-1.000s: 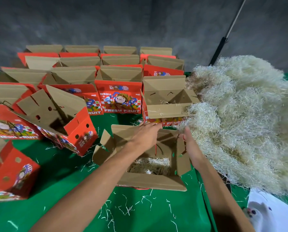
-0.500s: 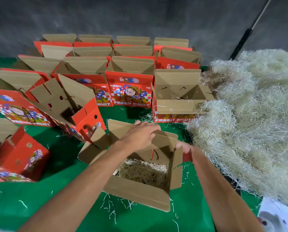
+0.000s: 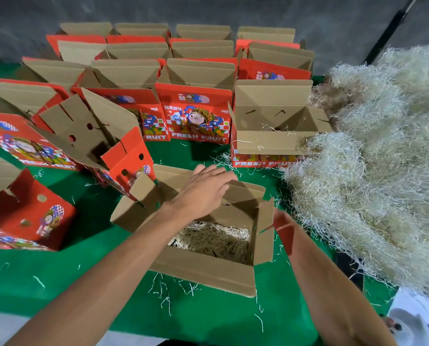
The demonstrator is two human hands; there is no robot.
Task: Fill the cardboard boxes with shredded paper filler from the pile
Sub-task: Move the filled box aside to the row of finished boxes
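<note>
An open cardboard box [image 3: 203, 268] stands on the green cloth right in front of me, with a layer of shredded paper filler [image 3: 213, 239] on its bottom. My left hand [image 3: 206, 191] lies with straight fingers on the box's far flap. My right hand [image 3: 282, 226] is against the outside of the right flap and seems to hold it; its fingers are mostly hidden. The big pale pile of shredded paper [image 3: 370, 183] fills the right side. Another open box [image 3: 270, 143] beside the pile holds only a few strands.
Several red "Fresh Fruit" boxes [image 3: 196, 113] stand in rows behind with flaps up. One box [image 3: 123, 156] leans tilted at the left, another [image 3: 31, 218] lies at the far left. Loose strands litter the green cloth [image 3: 83, 270]. A white sheet [image 3: 418, 320] lies at bottom right.
My right hand left the edge of the pile and came to the box's right flap. The box has turned and shifted slightly under both hands; the left hand stays on the far flap.
</note>
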